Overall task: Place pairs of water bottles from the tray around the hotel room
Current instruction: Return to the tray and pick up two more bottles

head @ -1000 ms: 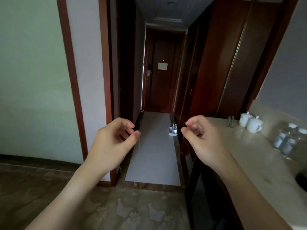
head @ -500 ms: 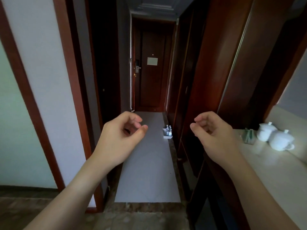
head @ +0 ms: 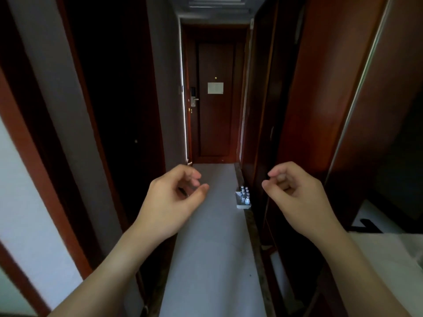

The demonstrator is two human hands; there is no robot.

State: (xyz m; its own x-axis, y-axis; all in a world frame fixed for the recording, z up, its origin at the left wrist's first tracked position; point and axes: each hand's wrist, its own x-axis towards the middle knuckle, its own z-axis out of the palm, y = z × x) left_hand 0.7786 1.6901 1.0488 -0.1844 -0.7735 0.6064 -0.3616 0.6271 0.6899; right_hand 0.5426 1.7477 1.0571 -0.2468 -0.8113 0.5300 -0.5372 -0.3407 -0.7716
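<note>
Head camera looks down a narrow entrance corridor toward the dark wooden room door (head: 216, 99) at its far end, with both forearms raised in front of the viewer. Left hand (head: 170, 200) and right hand (head: 297, 197) hang at about the same height, each with the fingers loosely curled toward the thumb and nothing inside the grip, so both are empty and relaxed, a posture that suits walking toward a pickup more than carrying. Between and beyond the hands, on the pale floor runner (head: 212, 248), the tray (head: 240, 205) sits against the right-hand edge of the corridor, tucked just beside the wooden wardrobe panels (head: 320, 110), probably parked there to leave the walkway free. Several small water bottles (head: 245, 195) stand upright and packed together in it; their exact count is too small to tell. Neither hand is near the tray, so the step in hand looks like the approach for the next pair, and reaching it will likely call for bending down to floor level
</note>
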